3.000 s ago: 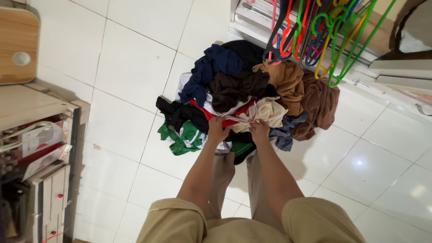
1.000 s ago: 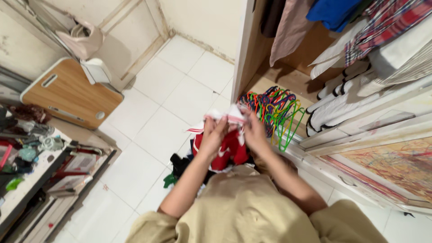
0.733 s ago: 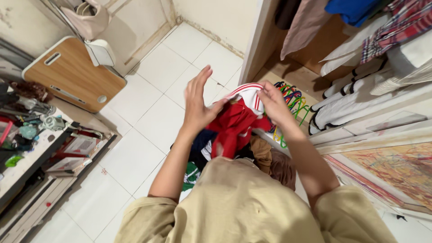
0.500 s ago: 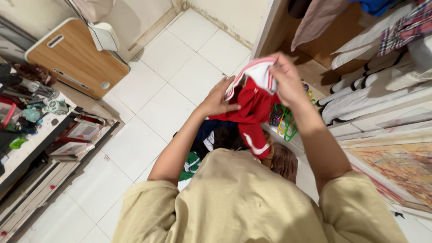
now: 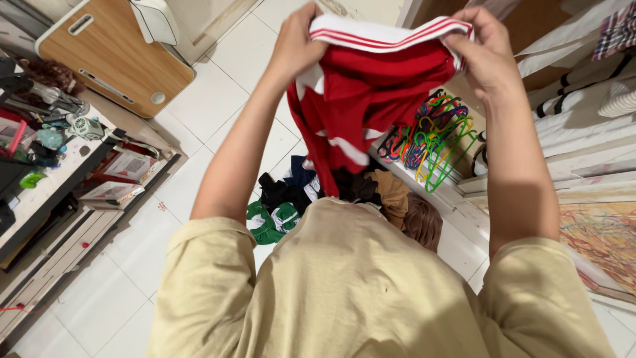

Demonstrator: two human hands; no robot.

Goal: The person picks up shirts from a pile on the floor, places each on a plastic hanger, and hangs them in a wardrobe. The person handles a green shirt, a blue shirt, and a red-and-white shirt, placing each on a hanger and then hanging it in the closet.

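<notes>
Both hands are raised at the far end of the view, holding a red garment (image 5: 371, 93) stretched between them. The left hand (image 5: 301, 43) is closed on the garment's left top edge, fingers curled over the cloth. The right hand (image 5: 480, 50) pinches the right end of its white striped band (image 5: 384, 30), thumb and fingers folded around the edge. The band runs taut from hand to hand; the red cloth hangs below it, loose and creased, with white patches showing, its lower end dangling toward the person's chest.

Under the garment, on the white tiled floor (image 5: 199, 132), lies a heap of clothes (image 5: 344, 199): dark, green and brown pieces close against the person's beige shirt (image 5: 371, 285). To the right of the garment a bunch of coloured hangers (image 5: 434, 136) sits on the floor near a wardrobe's base. Folded linens (image 5: 583, 113) are stacked at far right. At the left stands a cluttered desk (image 5: 46, 172), and at the far left a wooden board (image 5: 109, 56).
</notes>
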